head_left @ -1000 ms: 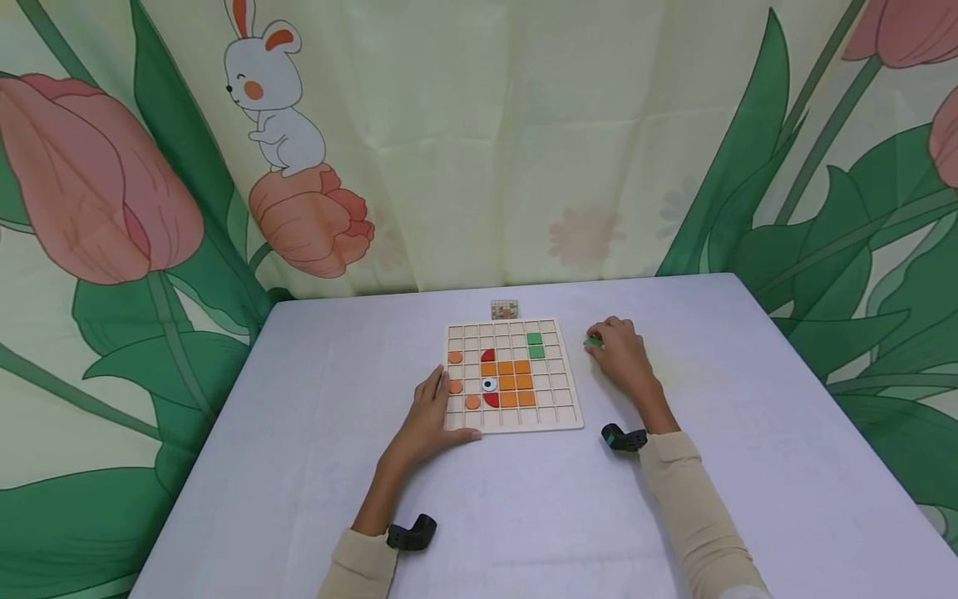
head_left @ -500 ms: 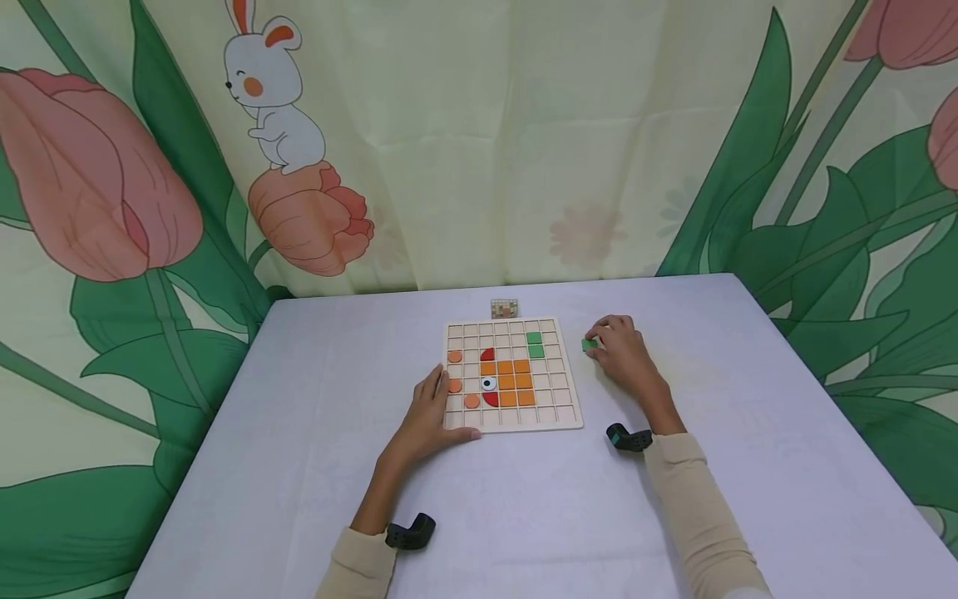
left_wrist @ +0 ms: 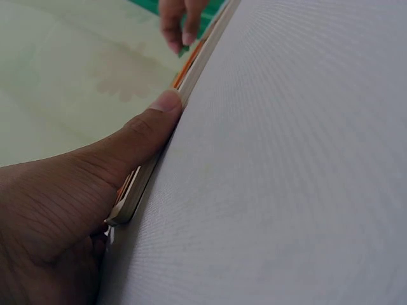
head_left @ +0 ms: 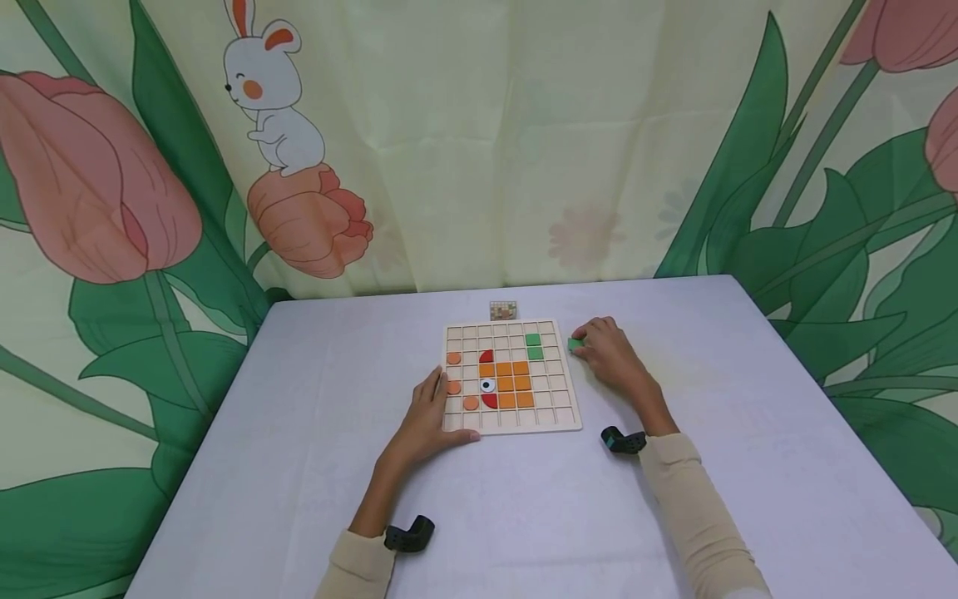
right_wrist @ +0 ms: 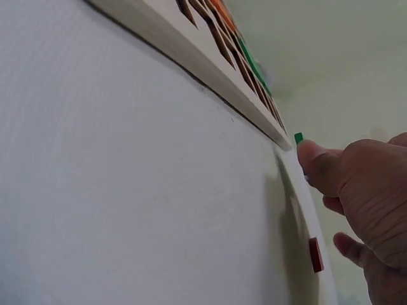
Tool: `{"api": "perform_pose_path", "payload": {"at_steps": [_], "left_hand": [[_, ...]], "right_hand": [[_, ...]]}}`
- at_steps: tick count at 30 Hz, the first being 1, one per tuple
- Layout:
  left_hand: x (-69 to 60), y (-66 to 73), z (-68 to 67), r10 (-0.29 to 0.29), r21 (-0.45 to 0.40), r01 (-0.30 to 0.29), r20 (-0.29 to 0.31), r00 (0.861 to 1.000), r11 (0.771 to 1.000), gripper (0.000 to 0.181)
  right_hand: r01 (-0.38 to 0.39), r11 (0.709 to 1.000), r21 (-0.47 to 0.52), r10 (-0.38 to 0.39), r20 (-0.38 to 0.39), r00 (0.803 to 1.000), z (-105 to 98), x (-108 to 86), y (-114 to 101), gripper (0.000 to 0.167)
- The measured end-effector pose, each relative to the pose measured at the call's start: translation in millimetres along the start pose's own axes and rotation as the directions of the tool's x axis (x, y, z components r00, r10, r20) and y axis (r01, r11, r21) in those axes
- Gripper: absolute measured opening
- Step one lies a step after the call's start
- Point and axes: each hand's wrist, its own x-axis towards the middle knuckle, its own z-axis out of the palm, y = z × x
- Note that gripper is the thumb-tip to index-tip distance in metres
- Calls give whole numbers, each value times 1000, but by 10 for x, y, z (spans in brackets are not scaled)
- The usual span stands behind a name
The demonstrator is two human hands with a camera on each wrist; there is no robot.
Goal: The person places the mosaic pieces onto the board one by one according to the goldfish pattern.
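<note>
A pale wooden grid board (head_left: 554, 405) lies on the white-covered table. In its cells are orange squares (head_left: 505, 383), red quarter-round tiles (head_left: 489, 401), a white tile with a black eye dot (head_left: 487, 385), orange discs (head_left: 471, 403) and two green squares (head_left: 534, 353). My left hand (head_left: 425, 418) rests at the front left corner, fingers along the left side and thumb (left_wrist: 143, 133) against the front edge. Just off the board's right edge, my right hand (head_left: 612, 356) pinches a green square tile (head_left: 575, 344) between thumb and fingers. That tile's edge (right_wrist: 298, 137) shows past the thumb.
A small patterned card (head_left: 504, 310) stands right behind the board. On the table beyond my right hand, a red-brown piece (right_wrist: 316, 255) shows in the right wrist view. A printed curtain (head_left: 464, 166) hangs behind the table, and black wrist cameras (head_left: 410, 534) are worn on both wrists.
My right hand has moved left toward the board with the green tile, more of which now shows. My left hand has stayed in place at the board's corner.
</note>
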Motion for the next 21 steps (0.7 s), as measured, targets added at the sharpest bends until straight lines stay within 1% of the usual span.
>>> {"api": "perform_pose_path", "payload": {"at_steps": [4, 7, 16, 21], "left_hand": [[-1, -2, -2, -9, -1, 9, 4, 1000, 1000, 127], [-3, -6, -3, -16, -3, 16, 3, 1000, 1000, 128], [3, 3, -4, -6, 8, 6, 0, 1000, 1000, 127], [0, -2, 0, 3, 1, -3, -1, 1000, 1000, 127]], "right_hand": [[6, 1000, 26, -7, 41, 999, 32, 30, -92, 28], [25, 999, 33, -28, 65, 997, 49, 45, -167, 28], [72, 997, 35, -74, 67, 995, 103, 64, -310, 24], [58, 998, 30, -60, 84, 995, 109, 75, -342, 26]]}}
